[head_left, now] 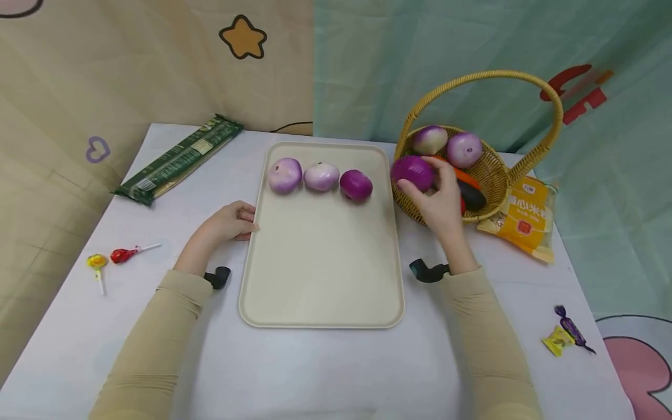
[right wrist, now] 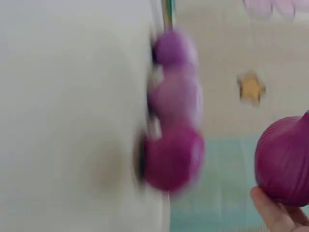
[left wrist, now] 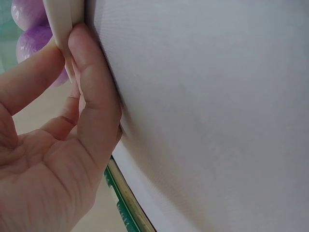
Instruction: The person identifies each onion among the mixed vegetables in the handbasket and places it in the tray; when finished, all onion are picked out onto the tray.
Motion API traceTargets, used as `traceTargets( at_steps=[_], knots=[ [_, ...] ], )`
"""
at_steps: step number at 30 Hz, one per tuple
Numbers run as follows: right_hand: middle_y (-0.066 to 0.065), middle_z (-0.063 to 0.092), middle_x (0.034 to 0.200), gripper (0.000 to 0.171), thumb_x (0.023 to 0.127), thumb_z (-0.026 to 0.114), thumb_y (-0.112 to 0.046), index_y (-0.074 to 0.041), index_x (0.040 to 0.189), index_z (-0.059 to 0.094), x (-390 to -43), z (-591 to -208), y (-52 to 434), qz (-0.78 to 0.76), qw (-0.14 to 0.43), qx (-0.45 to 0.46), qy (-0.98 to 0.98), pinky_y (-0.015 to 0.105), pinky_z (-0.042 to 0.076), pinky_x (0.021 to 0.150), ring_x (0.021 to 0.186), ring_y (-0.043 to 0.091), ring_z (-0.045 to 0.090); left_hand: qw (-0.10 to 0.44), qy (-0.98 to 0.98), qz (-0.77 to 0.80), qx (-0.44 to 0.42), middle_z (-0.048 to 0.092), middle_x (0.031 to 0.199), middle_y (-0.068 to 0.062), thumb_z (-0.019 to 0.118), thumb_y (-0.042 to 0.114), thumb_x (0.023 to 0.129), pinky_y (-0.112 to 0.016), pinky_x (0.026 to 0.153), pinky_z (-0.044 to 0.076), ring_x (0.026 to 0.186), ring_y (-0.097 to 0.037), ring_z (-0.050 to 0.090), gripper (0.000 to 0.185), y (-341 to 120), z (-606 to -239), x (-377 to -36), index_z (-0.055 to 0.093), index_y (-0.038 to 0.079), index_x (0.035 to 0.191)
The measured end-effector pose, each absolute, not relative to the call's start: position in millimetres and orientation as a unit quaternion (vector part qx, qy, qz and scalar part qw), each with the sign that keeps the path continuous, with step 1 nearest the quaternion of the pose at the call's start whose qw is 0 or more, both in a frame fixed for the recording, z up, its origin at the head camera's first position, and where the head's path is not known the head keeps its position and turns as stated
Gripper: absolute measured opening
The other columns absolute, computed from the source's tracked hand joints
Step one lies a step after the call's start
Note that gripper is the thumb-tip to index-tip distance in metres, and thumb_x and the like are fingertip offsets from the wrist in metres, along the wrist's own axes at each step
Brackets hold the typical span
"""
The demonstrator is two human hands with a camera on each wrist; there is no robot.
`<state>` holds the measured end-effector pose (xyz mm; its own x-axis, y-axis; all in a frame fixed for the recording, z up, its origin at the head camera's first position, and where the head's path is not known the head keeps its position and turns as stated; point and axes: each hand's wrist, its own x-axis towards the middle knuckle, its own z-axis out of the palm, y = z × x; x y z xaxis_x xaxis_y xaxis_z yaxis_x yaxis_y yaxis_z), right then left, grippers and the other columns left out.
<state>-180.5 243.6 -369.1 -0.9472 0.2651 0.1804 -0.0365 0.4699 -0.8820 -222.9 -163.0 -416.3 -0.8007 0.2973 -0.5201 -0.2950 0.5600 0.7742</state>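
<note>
Our right hand [head_left: 441,201] holds a deep purple onion [head_left: 412,172] at the upper right of the frame, by the left rim of the wicker basket [head_left: 494,189]; its grip is part closed, thumb and fingertips set round the onion's wide middle. Our left hand [head_left: 231,221] has its grip nearly closed, pinching the left edge of the cream tray [head_left: 320,262] at centre frame.

To handle this well, we should spread the fingers and press lightly, since such smooth skin may slip, and stay clear of the arched handle [head_left: 488,74]. The left pinch should steady the tray without tipping it; on so flat a surface, a round onion could roll if let go in haste.

The held onion shows fine lines curving towards a pointed tip. Near the tray's top edge sit three rounded onions [head_left: 321,177] in a row, two paler and one deep purple. The tray looks like hard plastic, with rounded corners and a low rim, lying on the white worktop [head_left: 315,373].
</note>
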Motion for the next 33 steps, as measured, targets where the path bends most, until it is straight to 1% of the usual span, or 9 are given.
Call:
traceTargets(
  at_steps=[2, 5, 9, 11, 14, 17, 23, 29, 33],
  knots=[
    [0.014, 0.049, 0.135, 0.064, 0.084, 0.079, -0.023, -0.007, 0.137, 0.048, -177.7, -373.3, 211.8, 0.542, 0.1, -0.024, -0.834, 0.036, 0.051, 0.097, 0.116, 0.024, 0.051, 0.317, 0.823, 0.472, -0.002, 0.048, 0.123, -0.019, 0.057, 0.005, 0.097, -0.017, 0.076, 0.055, 0.085, -0.006, 0.055, 0.056, -162.7, -418.9, -222.8, 0.03, -0.009, 0.143],
    [0.012, 0.051, 0.135, 0.062, 0.085, 0.079, -0.024, -0.009, 0.137, 0.049, -173.4, -385.6, 163.9, 0.569, 0.005, 0.012, -0.822, 0.043, 0.052, 0.098, 0.117, 0.028, 0.052, 0.319, 0.82, 0.475, -0.003, 0.048, 0.122, -0.018, 0.057, 0.005, 0.096, -0.018, 0.075, 0.056, 0.085, -0.006, 0.055, 0.056, -163.3, -423.0, -220.4, 0.03, -0.01, 0.143],
    [0.009, 0.055, 0.135, 0.061, 0.087, 0.076, -0.033, -0.013, 0.138, 0.049, -172.7, -409.0, 109.3, 0.562, -0.114, 0.03, -0.819, 0.04, 0.053, 0.095, 0.119, 0.026, 0.056, 0.322, 0.821, 0.472, -0.008, 0.049, 0.122, -0.02, 0.057, 0.004, 0.096, -0.019, 0.076, 0.057, 0.085, -0.006, 0.056, 0.055, -164.9, -425.6, -215.9, 0.031, -0.01, 0.142],
    [0.009, 0.058, 0.133, 0.061, 0.088, 0.074, -0.037, -0.012, 0.138, 0.049, -175.4, -419.8, 89.7, 0.552, -0.148, 0.031, -0.82, 0.037, 0.054, 0.093, 0.118, 0.024, 0.058, 0.323, 0.822, 0.469, -0.009, 0.049, 0.123, -0.021, 0.057, 0.005, 0.097, -0.02, 0.077, 0.057, 0.086, -0.007, 0.056, 0.054, -165.7, -426.3, -214.8, 0.031, -0.01, 0.142],
    [0.012, 0.06, 0.131, 0.063, 0.09, 0.069, -0.043, -0.009, 0.138, 0.049, -181.1, -429.4, 72.7, 0.53, -0.157, 0.019, -0.833, 0.036, 0.054, 0.093, 0.118, 0.025, 0.059, 0.322, 0.82, 0.473, -0.005, 0.048, 0.124, -0.021, 0.056, 0.006, 0.097, -0.02, 0.078, 0.057, 0.088, -0.008, 0.056, 0.054, -164.9, -426.3, -215.6, 0.031, -0.01, 0.142],
    [0.015, 0.061, 0.131, 0.063, 0.093, 0.065, -0.046, -0.005, 0.138, 0.05, -187.5, -435.2, 68.0, 0.515, -0.148, 0.0, -0.844, 0.037, 0.053, 0.097, 0.12, 0.026, 0.059, 0.321, 0.817, 0.48, -0.003, 0.047, 0.124, -0.021, 0.056, 0.005, 0.097, -0.019, 0.077, 0.057, 0.088, -0.008, 0.056, 0.054, -163.1, -424.8, -217.8, 0.031, -0.009, 0.142],
    [0.017, 0.062, 0.13, 0.064, 0.094, 0.059, -0.051, -0.005, 0.137, 0.05, -196.8, -436.8, 71.0, 0.497, -0.135, -0.017, -0.857, 0.041, 0.05, 0.101, 0.12, 0.028, 0.059, 0.313, 0.816, 0.485, -0.001, 0.048, 0.122, -0.02, 0.056, 0.002, 0.096, -0.017, 0.075, 0.056, 0.083, -0.004, 0.055, 0.053, -161.0, -421.5, -222.8, 0.031, -0.01, 0.142],
    [0.018, 0.056, 0.137, 0.063, 0.098, 0.054, -0.049, -0.001, 0.138, 0.051, -198.9, -433.9, 66.4, 0.497, -0.142, -0.01, -0.856, 0.042, 0.045, 0.108, 0.127, 0.03, 0.053, 0.312, 0.819, 0.482, 0.0, 0.048, 0.124, -0.02, 0.057, 0.004, 0.097, -0.017, 0.076, 0.056, 0.084, -0.004, 0.055, 0.055, -162.6, -420.4, -224.3, 0.03, -0.01, 0.143],
    [0.016, 0.054, 0.14, 0.061, 0.099, 0.052, -0.047, -0.003, 0.141, 0.049, -196.8, -431.8, 64.6, 0.498, -0.142, -0.01, -0.856, 0.04, 0.044, 0.11, 0.13, 0.028, 0.052, 0.315, 0.819, 0.48, -0.001, 0.048, 0.122, -0.019, 0.057, 0.005, 0.097, -0.018, 0.075, 0.056, 0.083, -0.004, 0.056, 0.055, -166.2, -422.0, -222.8, 0.03, -0.01, 0.143]
  ],
)
